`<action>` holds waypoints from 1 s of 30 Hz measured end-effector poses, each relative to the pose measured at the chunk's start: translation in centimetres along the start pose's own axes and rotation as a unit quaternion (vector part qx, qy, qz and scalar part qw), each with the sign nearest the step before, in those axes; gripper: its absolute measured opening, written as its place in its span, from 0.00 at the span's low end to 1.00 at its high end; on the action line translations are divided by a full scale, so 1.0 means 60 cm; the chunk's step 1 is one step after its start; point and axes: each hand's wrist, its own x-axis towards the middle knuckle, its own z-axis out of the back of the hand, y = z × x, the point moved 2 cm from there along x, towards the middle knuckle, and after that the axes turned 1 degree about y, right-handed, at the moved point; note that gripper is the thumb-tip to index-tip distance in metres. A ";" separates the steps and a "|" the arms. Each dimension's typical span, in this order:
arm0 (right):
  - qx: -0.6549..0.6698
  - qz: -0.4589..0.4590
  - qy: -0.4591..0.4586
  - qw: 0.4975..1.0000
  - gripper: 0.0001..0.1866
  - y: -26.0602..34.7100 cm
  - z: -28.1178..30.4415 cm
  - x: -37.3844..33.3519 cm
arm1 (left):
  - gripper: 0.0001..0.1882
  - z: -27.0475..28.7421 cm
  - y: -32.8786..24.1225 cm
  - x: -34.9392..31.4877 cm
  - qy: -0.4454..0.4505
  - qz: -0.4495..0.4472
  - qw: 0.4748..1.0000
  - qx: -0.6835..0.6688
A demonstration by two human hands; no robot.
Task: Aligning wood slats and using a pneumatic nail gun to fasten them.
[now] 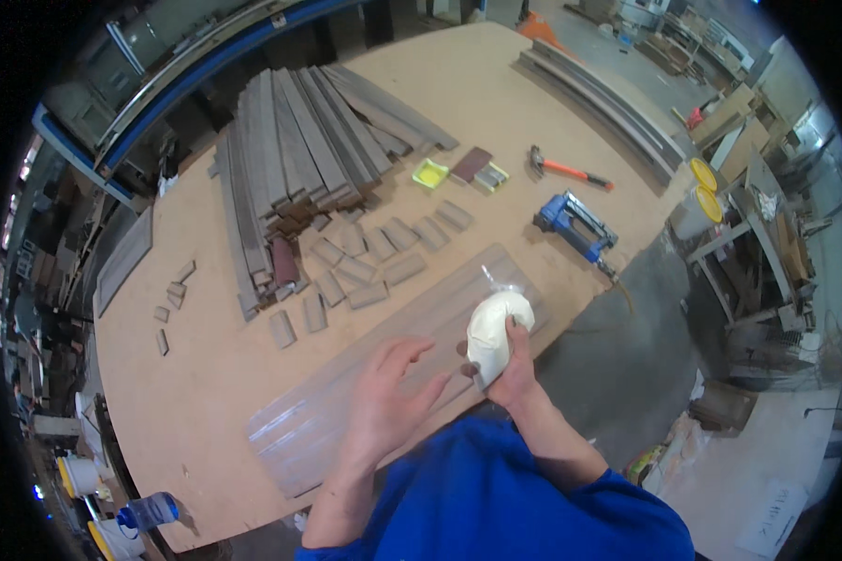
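My right hand (515,369) is wrapped round a soft white plastic bag (499,324), bulging and twisted to a clear tuft at its top. It looks filled with something white. Dark fingertips show on the bag's left side. My left hand (390,393) hovers empty just left of it, fingers spread and curved. Beneath both hands lies a wide grey wood-grain panel (313,421) with shiny lengthwise streaks. Beyond the panel, several short grey wood blocks (404,270) are scattered on the table.
Long grey strips (281,140) are piled on the wooden table (187,411). A blue nail gun (575,226), an orange-handled hammer (571,171) and a yellow-green tray (430,174) lie to the right. Long boards (608,107) line the far right edge; a water bottle (150,511) stands near left.
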 end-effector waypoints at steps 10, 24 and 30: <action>-0.058 0.028 -0.016 0.998 0.32 0.087 0.031 0.002 | 0.15 -0.085 -0.062 0.089 -0.026 -0.107 0.991 0.073; -0.109 0.027 0.001 0.994 0.25 0.157 0.078 0.048 | 0.10 -0.141 -0.072 0.129 -0.096 -0.131 0.975 0.154; -0.109 0.013 -0.019 0.994 0.24 0.156 0.066 0.071 | 0.08 -0.128 -0.059 0.137 -0.088 -0.067 0.991 0.070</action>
